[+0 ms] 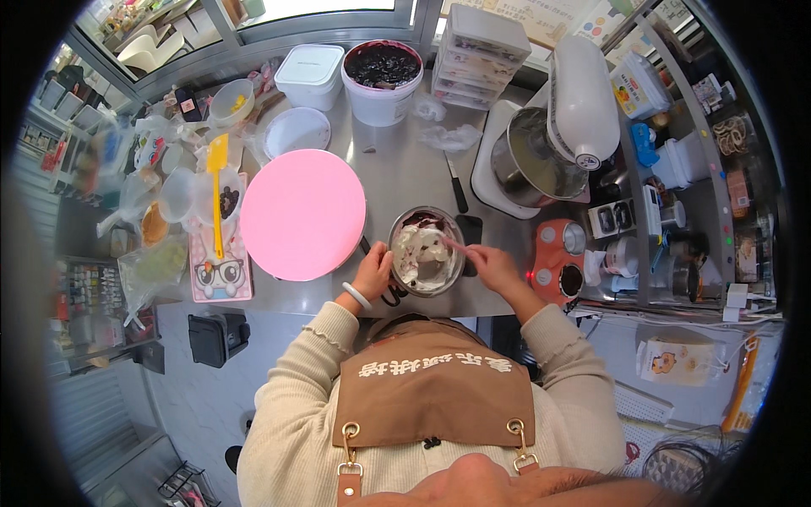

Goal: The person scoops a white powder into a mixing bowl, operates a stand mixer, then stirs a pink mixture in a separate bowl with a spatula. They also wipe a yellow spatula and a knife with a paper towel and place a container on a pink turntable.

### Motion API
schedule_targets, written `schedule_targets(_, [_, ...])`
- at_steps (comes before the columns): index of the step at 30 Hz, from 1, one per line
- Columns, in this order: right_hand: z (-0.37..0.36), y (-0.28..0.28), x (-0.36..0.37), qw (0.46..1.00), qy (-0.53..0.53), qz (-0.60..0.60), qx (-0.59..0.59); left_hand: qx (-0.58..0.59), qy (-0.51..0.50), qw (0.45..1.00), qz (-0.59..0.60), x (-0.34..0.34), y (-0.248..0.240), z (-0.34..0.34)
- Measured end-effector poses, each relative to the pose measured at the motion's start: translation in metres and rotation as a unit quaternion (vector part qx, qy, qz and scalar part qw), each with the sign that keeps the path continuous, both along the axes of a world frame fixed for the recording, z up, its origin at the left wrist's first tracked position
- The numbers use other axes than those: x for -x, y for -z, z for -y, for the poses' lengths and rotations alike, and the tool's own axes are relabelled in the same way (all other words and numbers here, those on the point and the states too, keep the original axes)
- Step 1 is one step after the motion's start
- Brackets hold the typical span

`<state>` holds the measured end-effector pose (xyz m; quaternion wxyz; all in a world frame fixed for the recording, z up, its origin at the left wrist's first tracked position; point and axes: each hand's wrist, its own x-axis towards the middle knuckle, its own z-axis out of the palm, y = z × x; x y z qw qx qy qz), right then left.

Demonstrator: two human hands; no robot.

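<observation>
Cream (411,264) streaked with dark red partly fills a round bowl (461,269) near the front edge of a steel counter (397,173) as I look on. The right hand (494,269) grasps a pink utensil (456,245) that slants from the fingers down into the bowl; the left hand (373,276) touches the left rim, though I cannot tell whether it grips. Left of the bowl is a pink disc (304,215); beyond the bowl lies a black-handled knife (459,193), with a white stand mixer (583,101) to the right.

Pink utensil (459,247): tip unclear in cream (410,258). Black-looped object (391,297) partly hidden beside bowl (431,293).
</observation>
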<state>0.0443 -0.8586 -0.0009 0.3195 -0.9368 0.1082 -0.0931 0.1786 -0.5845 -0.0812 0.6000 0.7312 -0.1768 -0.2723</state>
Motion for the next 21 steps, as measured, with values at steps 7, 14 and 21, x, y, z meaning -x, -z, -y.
schedule_targets(7, [-0.024,-0.047,0.020,0.933,-0.268,-0.063,0.233,0.022,0.004,0.999,-0.047,-0.003,-0.009,0.004])
schedule_targets(14, [-0.007,-0.049,0.005,0.940,-0.120,-0.126,0.292,-0.008,0.020,1.000,0.003,-0.005,-0.021,-0.002])
schedule_targets(21, [-0.019,-0.047,0.014,0.939,-0.187,-0.097,0.270,0.002,0.013,1.000,-0.016,-0.006,-0.013,0.005])
